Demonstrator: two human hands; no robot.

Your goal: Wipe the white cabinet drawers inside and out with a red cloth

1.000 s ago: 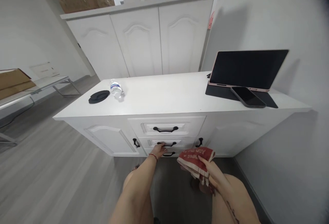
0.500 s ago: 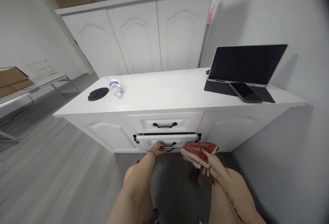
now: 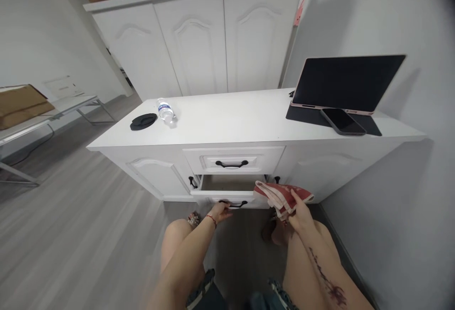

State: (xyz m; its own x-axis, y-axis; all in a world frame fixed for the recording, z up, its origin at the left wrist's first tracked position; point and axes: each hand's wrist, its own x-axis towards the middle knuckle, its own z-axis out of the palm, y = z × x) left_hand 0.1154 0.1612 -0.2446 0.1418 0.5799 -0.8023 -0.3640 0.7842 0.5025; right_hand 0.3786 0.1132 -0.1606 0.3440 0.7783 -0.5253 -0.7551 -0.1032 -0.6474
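My left hand (image 3: 220,210) grips the black handle (image 3: 232,204) of the middle drawer (image 3: 227,191) of a low white cabinet (image 3: 249,130). That drawer stands pulled out, and its pale inside shows. My right hand (image 3: 300,213) holds a folded red and white cloth (image 3: 280,195) at the drawer's right front corner. The top drawer (image 3: 232,159) above is closed. My bare knees fill the bottom of the view.
On the cabinet top lie a small water bottle (image 3: 166,110) and a black round lid (image 3: 143,121) at the left, and a propped tablet (image 3: 346,84) with a phone (image 3: 342,121) at the right. A tall white cupboard (image 3: 199,40) stands behind. A wall runs close on the right.
My left hand has pulled the middle drawer out toward me. My right hand has lifted the cloth up to the drawer's right edge. The view has dropped lower.
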